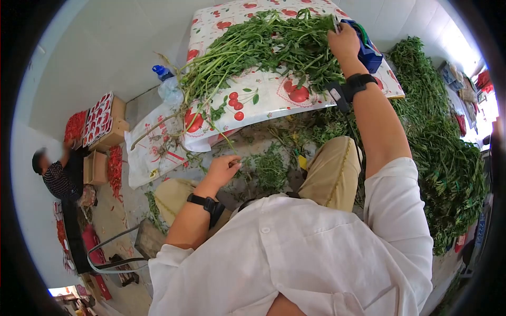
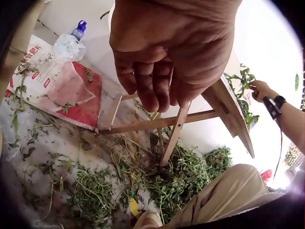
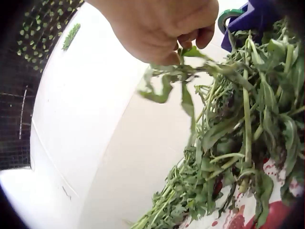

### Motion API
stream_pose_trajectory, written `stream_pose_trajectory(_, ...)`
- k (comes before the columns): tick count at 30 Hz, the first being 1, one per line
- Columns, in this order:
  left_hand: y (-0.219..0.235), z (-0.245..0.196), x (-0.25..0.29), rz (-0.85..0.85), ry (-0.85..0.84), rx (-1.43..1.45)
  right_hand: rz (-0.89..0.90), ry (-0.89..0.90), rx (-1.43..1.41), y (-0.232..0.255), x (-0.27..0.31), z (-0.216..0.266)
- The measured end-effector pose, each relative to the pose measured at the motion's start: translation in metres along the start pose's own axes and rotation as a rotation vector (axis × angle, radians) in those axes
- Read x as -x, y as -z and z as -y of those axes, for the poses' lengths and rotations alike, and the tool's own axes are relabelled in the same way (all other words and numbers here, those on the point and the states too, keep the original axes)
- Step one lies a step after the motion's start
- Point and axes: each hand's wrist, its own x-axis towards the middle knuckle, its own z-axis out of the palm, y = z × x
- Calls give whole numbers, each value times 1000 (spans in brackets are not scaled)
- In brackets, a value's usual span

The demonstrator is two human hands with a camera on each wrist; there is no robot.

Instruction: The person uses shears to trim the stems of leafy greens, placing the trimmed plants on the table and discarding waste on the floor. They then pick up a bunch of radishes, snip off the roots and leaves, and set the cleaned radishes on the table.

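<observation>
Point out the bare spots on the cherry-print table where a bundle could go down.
Bare cloth shows along the near edge, beside the greens, and at the far left corner. The middle is crowded with greens, where the right hand pinches stems.

no lettering is showing clearly enough to be read in any of the three views. red characters are standing printed on the white sack lying on the floor, seen from the left wrist, but they are coming out too small and blurred to make out. the cloth covering the desk is carrying only a cherry pattern, no words. the red-and-white packets in the cartons by the wall are showing markings too small to decipher.
</observation>
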Motion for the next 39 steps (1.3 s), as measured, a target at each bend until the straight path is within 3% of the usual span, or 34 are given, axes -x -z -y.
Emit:
stream_pose_trajectory(3, 2, -7, 1, 18, -15, 5, 66, 26, -154, 15, 24, 19)
stream_pose_trajectory(6, 11, -15, -4, 35, -44, 1, 155, 101, -170, 0, 48, 23)
stream_pose_trajectory(10, 32, -39, -4, -21, -117, -38, 293, -27, -31, -20, 47, 2)
stream_pose_trajectory(13, 46, -49, -6, -135, -88, 76, 124, -48, -75, -22, 26, -18)
stream_pose_trajectory(15, 59, -64, -8, -267, -150, -3, 69, -60, -64, -19, 11, -30)
stream_pose_trajectory(18, 72, -66, -16, -477, -215, -149, 326, 6, 97, -8, -2, -48)
stream_pose_trajectory(23, 94, -45, -38, -627, -196, -375, 15, 102, -223, 6, 15, -43)
stream_pose_trajectory(26, 95, -36, -51, -602, -187, -374, 229, -57, -507, 14, 46, -13)
stream_pose_trajectory(27, 95, -37, -55, -585, -161, -375, 211, 18, -547, 7, 58, -9)
stream_pose_trajectory(30, 90, -43, -64, -584, -110, -386, 341, -10, -796, 7, 104, 22)
stream_pose_trajectory(33, 88, -43, -71, -648, -86, -425, 636, -116, -968, 24, 141, 51)
stream_pose_trajectory(39, 97, -34, -82, -616, -36, -639, 685, 34, -889, 10, 194, 76)
